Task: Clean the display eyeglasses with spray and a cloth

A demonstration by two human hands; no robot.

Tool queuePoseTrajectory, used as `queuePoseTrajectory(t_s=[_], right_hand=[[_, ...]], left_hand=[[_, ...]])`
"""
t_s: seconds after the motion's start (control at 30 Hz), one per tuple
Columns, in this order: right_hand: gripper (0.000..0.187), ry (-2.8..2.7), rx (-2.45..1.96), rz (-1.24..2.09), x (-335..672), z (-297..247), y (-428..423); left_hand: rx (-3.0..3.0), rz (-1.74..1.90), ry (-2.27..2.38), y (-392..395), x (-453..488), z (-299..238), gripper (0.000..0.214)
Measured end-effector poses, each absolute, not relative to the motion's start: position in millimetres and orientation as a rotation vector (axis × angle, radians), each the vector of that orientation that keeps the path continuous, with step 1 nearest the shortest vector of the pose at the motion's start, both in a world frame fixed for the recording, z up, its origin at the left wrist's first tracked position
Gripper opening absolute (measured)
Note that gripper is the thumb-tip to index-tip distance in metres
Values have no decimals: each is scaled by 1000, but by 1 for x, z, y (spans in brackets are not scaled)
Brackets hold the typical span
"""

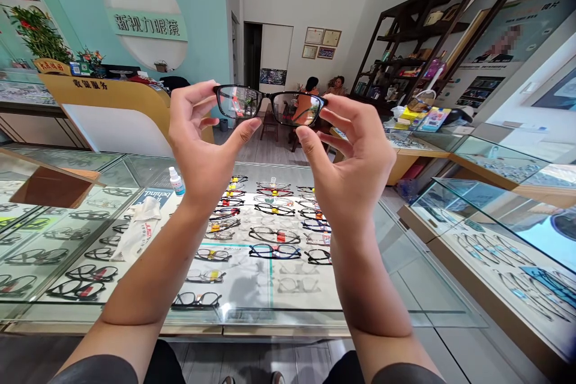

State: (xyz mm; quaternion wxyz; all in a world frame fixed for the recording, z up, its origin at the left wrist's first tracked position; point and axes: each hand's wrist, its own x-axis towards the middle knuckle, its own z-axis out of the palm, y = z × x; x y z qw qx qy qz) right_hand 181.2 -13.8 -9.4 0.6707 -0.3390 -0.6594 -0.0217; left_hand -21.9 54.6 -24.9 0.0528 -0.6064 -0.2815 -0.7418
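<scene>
A pair of black-framed eyeglasses (266,96) is held up at head height, lenses facing me, tilted slightly down to the right. My left hand (202,132) pinches its left end near the hinge, with the thumb below the left lens. At the other end, my right hand (353,150) grips the frame by the right hinge, thumb under the right lens. The temples are hidden behind the hands and lenses. Beneath my arms is a glass display case (252,319) with rows of eyeglasses (274,251) in it.
On the counter's left lie a white cloth (138,229) and a small spray bottle (176,181). A brown panel (54,186) juts in at far left. More glass cases (495,252) stand at right. Two people (324,85) sit at the back near dark shelves (405,42).
</scene>
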Motion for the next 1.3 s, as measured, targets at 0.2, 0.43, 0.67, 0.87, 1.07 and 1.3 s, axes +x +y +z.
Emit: queuePoseTrajectory(t_s=[0.2, 0.43, 0.67, 0.87, 1.07, 1.3], right_hand=[[32, -1523, -779, -74, 184, -11, -8], [37, -1582, -819, -45, 187, -11, -5], [34, -1613, -801, 34, 188, -9, -4], [38, -1619, -818, 33, 188, -10, -4], [42, -1596, -821, -42, 188, -10, -5], [31, -1542, -771, -90, 187, -8, -11]], left_hand=[[-1749, -2210, -857, 51, -18, -25, 71], [-1686, -2211, -870, 46, -14, -27, 73], [-1630, -2213, -864, 40, -10, -27, 71], [-1591, -2178, -841, 40, -12, -27, 73], [-1661, -2201, -821, 45, -11, -29, 69], [-1726, -2190, -899, 55, -12, -30, 70]])
